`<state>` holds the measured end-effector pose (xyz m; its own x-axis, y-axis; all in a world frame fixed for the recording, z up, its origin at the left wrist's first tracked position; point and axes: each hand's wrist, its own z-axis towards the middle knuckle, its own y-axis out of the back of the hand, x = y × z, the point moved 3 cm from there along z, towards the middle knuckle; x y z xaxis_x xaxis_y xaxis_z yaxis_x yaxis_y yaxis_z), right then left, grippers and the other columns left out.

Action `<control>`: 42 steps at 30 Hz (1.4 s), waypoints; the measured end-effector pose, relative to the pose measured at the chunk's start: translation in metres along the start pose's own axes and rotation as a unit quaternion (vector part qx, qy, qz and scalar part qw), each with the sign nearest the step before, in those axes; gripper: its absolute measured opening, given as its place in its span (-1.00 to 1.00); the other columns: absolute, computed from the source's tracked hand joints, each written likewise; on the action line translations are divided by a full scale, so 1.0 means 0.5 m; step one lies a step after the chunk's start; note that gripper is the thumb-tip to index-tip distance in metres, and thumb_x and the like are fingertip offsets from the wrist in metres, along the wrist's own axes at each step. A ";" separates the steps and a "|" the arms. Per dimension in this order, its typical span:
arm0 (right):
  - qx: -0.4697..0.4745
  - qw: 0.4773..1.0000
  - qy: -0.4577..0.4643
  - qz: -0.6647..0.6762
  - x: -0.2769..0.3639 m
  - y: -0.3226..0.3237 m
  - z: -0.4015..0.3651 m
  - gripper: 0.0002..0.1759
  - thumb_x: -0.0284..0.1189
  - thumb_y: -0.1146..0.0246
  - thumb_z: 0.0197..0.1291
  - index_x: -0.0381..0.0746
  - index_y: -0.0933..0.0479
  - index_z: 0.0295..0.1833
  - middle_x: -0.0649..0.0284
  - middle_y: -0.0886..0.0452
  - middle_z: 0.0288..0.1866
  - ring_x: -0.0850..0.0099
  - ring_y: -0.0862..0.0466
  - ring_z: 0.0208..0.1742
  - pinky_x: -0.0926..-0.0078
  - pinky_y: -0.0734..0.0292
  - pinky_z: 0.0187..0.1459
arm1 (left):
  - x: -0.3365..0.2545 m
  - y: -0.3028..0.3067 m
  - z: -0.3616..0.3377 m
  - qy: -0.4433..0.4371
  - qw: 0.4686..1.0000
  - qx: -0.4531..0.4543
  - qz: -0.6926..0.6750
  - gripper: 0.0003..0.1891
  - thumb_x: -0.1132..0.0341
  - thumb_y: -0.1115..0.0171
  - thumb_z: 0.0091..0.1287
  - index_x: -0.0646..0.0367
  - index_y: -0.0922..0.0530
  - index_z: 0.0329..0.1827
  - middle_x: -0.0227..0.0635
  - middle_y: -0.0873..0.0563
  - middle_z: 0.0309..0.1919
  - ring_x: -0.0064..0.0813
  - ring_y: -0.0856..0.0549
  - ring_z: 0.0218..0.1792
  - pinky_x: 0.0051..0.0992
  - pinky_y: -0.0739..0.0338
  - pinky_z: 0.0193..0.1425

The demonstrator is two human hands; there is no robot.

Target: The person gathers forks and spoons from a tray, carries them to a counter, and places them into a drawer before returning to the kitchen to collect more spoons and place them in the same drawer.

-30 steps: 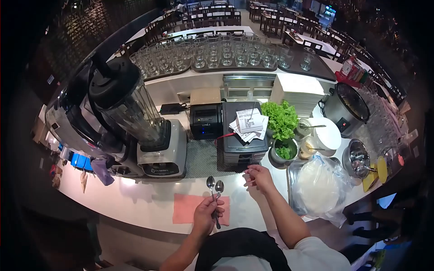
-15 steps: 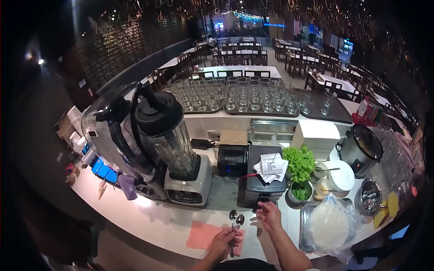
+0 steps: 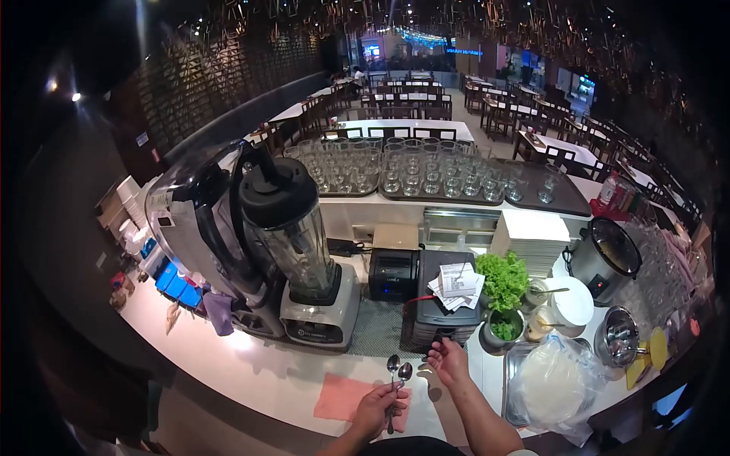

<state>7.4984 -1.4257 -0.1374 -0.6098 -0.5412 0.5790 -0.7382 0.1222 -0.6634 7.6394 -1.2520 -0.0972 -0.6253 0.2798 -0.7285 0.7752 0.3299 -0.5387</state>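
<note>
Two metal spoons stick up from my left hand, whose fingers are wrapped round their handles. Beneath that hand a pink cloth lies on the white counter. My right hand is at the front of a dark grey box, its fingertips pinched near a small dark part at the box's lower front edge. What those fingers hold, if anything, is too small to make out. Several printed paper slips rest on top of the box.
A blender stands left of a black printer. To the right are leafy greens, a pot of herbs, a metal tray with a plastic-wrapped white mass, a steel bowl and a cooker. Glasses line the back shelf.
My right hand has moved slightly up and left, closer to the grey box's front edge. The left hand stays nearly in place with the spoons. The camera view has shifted slightly.
</note>
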 end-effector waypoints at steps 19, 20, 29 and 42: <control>-0.007 0.996 -0.030 -0.082 -0.034 0.057 -0.104 -0.89 -0.45 -0.07 0.34 -0.29 -0.37 -0.17 0.22 -0.51 -0.36 0.44 -0.57 -0.42 0.45 -0.61 -0.43 | -0.004 0.007 0.016 -0.023 1.000 0.004 -0.007 -0.69 0.39 -0.01 0.44 0.29 -0.45 0.18 -0.20 -0.66 -0.10 -0.50 -0.67 -0.28 -0.53 -0.57 -0.22; -0.001 0.994 -0.040 -0.100 -0.037 0.060 -0.115 -0.90 -0.45 -0.05 0.34 -0.26 -0.39 -0.15 0.25 -0.51 -0.36 0.44 -0.56 -0.42 0.45 -0.59 -0.39 | -0.008 0.006 0.021 -0.021 1.000 -0.004 -0.002 -0.69 0.40 0.00 0.44 0.30 -0.44 0.19 -0.18 -0.65 -0.10 -0.49 -0.67 -0.27 -0.52 -0.58 -0.21; 0.117 0.923 -0.052 -0.364 0.016 0.005 -0.240 -0.71 -0.34 -0.16 0.32 -0.33 -0.56 -0.02 0.29 -0.62 -0.31 0.57 -0.58 -0.37 0.63 -0.53 -0.34 | -0.042 -0.045 0.021 -0.019 0.999 0.035 -0.030 -0.70 0.40 0.01 0.43 0.32 -0.43 0.17 -0.17 -0.65 -0.10 -0.44 -0.68 -0.23 -0.46 -0.59 -0.11; 0.132 0.922 0.038 -0.362 0.000 -0.037 -0.222 -0.74 -0.43 -0.22 0.27 -0.37 -0.57 -0.01 0.27 -0.65 -0.25 0.60 -0.59 -0.27 0.64 -0.51 -0.25 | -0.026 -0.086 0.005 0.090 0.993 0.067 0.036 -0.72 0.33 -0.01 0.44 0.33 -0.47 0.10 -0.16 -0.67 -0.14 -0.38 -0.72 -0.19 -0.42 -0.66 -0.06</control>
<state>7.4800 -1.3358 -0.0727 -0.0110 -0.3411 0.9400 -0.8702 -0.4597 -0.1770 7.6144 -1.2719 -0.0657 -0.5635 0.4595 -0.6865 0.8164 0.1827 -0.5478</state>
